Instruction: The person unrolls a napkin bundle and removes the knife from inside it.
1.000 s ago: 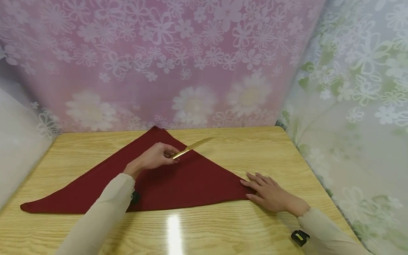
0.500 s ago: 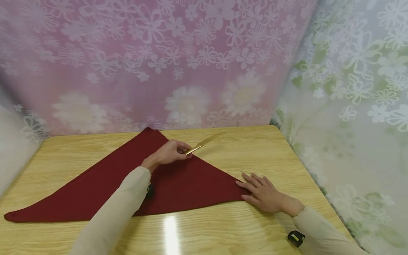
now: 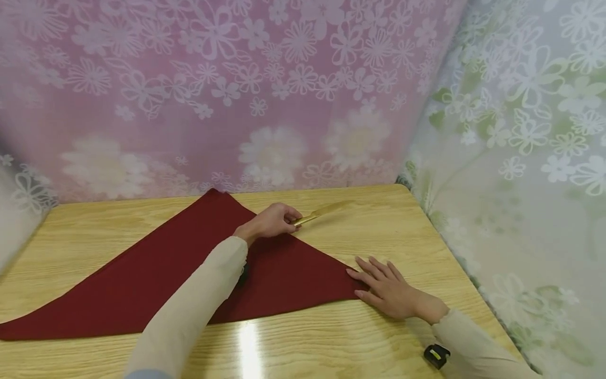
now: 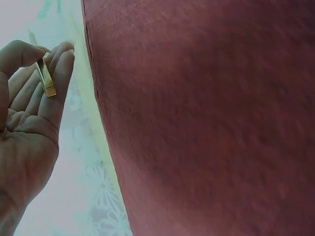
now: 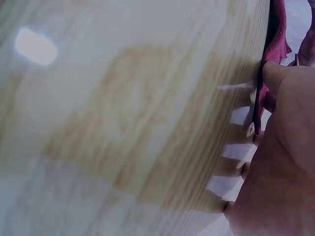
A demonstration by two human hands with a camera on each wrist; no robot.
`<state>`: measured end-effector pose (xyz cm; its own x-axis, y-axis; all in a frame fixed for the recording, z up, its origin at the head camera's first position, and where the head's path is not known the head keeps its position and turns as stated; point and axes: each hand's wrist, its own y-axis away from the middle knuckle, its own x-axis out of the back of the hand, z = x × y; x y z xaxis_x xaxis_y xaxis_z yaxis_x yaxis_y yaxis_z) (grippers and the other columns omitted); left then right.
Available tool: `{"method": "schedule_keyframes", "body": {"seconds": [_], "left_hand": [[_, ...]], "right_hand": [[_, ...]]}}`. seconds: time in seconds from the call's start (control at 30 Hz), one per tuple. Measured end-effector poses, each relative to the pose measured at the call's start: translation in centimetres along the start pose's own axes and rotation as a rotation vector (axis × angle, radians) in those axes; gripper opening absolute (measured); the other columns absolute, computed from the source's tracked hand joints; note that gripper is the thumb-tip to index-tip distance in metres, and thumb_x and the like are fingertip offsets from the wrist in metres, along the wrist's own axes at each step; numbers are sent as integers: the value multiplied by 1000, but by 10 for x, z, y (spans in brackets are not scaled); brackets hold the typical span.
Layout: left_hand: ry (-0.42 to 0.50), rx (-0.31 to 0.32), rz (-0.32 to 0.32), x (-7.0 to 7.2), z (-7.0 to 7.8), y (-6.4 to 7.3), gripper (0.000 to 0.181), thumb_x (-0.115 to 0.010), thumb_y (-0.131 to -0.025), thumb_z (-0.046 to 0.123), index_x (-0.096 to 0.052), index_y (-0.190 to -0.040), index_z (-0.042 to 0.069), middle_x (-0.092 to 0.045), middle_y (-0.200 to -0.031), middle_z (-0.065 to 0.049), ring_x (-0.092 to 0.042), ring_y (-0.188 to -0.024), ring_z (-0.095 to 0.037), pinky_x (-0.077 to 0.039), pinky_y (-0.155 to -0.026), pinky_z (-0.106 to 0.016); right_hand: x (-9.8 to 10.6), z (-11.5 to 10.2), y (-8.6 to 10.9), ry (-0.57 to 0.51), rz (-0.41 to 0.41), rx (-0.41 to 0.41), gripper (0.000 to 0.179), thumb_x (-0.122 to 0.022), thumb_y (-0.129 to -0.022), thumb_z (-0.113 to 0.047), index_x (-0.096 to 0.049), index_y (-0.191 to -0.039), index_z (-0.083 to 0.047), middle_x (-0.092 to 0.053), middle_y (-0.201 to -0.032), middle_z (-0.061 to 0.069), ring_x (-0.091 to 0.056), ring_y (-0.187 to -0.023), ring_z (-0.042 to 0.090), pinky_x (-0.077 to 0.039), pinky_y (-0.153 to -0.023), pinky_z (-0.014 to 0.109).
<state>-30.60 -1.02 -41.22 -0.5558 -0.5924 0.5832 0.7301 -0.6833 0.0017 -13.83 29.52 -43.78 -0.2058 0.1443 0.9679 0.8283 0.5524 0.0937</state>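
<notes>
A dark red cloth (image 3: 184, 268), folded into a triangle, lies on the wooden table with its point toward the back. Over its right slanting edge, my left hand (image 3: 272, 221) pinches a gold table knife (image 3: 326, 210) by the handle, the blade pointing right and slightly back. In the left wrist view the handle end (image 4: 47, 83) sits between thumb and fingers. My right hand (image 3: 390, 292) rests with spread, fairly straight fingers on the cloth's right corner. From the right wrist view, its fingertips meet the table beside the cloth (image 5: 276, 44).
The wood-grain table (image 3: 331, 337) has a bright light reflection near the front. A pink floral curtain (image 3: 284, 105) hangs behind it, and a pale floral one (image 3: 516, 173) runs along the right side. A black device (image 3: 436, 356) is at my right wrist.
My left hand has carried the knife to the right, from over the cloth's middle to its right slanting edge. The view has shifted a little right; the right hand stays at the corner.
</notes>
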Motion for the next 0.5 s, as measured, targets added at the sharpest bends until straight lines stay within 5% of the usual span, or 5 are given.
{"method": "schedule_keyframes", "body": {"seconds": [0.5], "left_hand": [[-17,23,40,-11,-11,-9,28,-64,-82,12,-62,-110,9,-61,-103,0,-57,-92,-10,-48,-76,-25]], "right_hand": [[0,-4,2,1,12,-10,50,-34,-94,-44,-28,-140,-26,-14,-146,5,-11,-131,34,-8,-95,62]]}}
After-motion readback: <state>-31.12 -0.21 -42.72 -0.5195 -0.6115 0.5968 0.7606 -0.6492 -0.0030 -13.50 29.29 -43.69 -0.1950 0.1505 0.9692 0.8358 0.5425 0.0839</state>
